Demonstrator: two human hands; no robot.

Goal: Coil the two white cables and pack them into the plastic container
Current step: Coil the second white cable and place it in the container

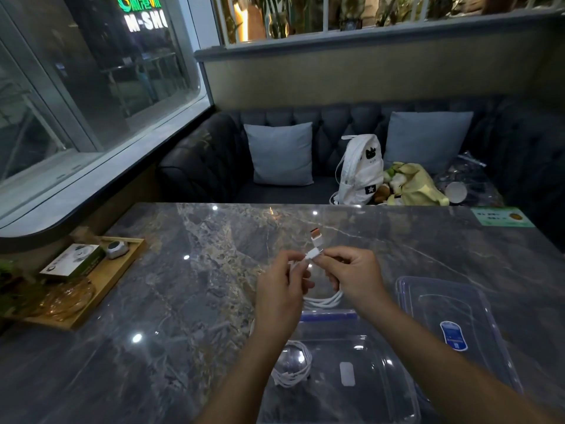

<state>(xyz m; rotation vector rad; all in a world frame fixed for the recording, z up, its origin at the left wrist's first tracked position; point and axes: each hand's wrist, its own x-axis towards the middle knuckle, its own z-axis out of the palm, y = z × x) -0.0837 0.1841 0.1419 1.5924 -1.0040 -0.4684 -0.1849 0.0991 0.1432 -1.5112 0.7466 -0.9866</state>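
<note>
white cable (324, 299) looped above clear plastic container (371, 341), second white coil (293, 367) inside it

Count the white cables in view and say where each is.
2. The held cable hangs looped between the left hand and right hand, over the table. The coiled cable lies inside the plastic container, at its left end. None looks hidden.

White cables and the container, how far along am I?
Done: one coiled white cable appears to lie in the open plastic container. In hand: left hand and right hand hold the second cable, coiled, above it. Left: set it in, perhaps fit the lid.
</note>
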